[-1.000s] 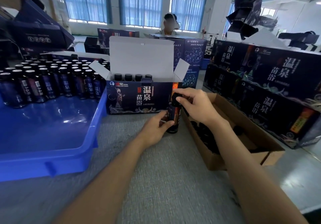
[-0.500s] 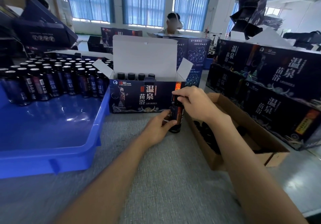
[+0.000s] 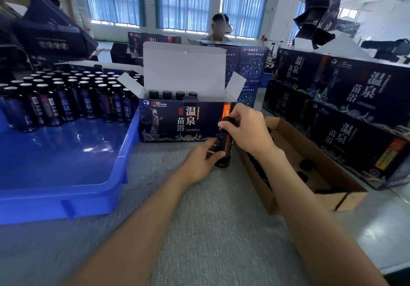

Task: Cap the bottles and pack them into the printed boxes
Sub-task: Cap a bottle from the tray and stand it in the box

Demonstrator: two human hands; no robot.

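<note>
The left hand [image 3: 200, 161] is wrapped round the lower body of a dark labelled bottle [image 3: 228, 150], thumb on the near side and fingers curled behind. The bottle is held upright, its base resting on the grey tabletop [image 3: 199, 230], just in front of the right front corner of the open printed box [image 3: 177, 121]. The right hand [image 3: 246, 128] is closed over the bottle's top from above, the black cap [image 3: 225, 121] being pinched between curled fingers and thumb. Whether the cap is fully seated cannot be told.

The printed box is stood on the tabletop with its white lid flap raised and side flaps spread. A row of four capped bottles [image 3: 173, 95] is seen inside it along the back, only their tops showing.

A blue plastic tray [image 3: 66, 163] is placed left of the box, touching it or just beside it. Many uncapped labelled bottles [image 3: 66, 101] are grouped upright at the tray's far end.

An open brown cardboard carton [image 3: 310, 174] is set right of the hands, with loose black caps [image 3: 307, 165] lying in it. Closed printed boxes [image 3: 355, 108] are stacked beyond the carton at the right. More dark boxes are piled at upper left, blurred. A seated person [image 3: 218, 28] is seen in the background before curtained windows.
</note>
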